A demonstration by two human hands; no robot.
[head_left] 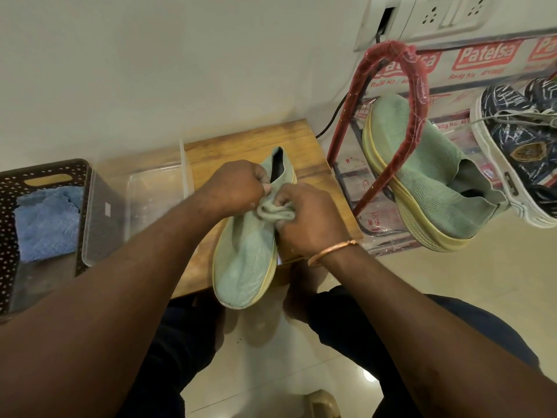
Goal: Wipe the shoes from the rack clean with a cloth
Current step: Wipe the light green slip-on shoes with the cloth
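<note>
A pale green knit shoe [245,257] with a yellowish sole lies on a low wooden table [250,143], toe toward me. My left hand [233,188] grips the shoe's collar beside its opening. My right hand [307,218] holds a bunched pale green cloth [274,211] against the shoe's upper. The matching green shoe [428,188] sits tilted on the red-framed rack [391,70] at the right. A dark blue patterned shoe [518,164] with a white sole rests beside it on the rack.
A dark perforated basket [45,173] at the left holds a blue cloth [48,221]. A clear plastic box [144,188] stands between basket and table. A wall socket panel [422,16] with a black cable is above the rack. My knees are below the table edge.
</note>
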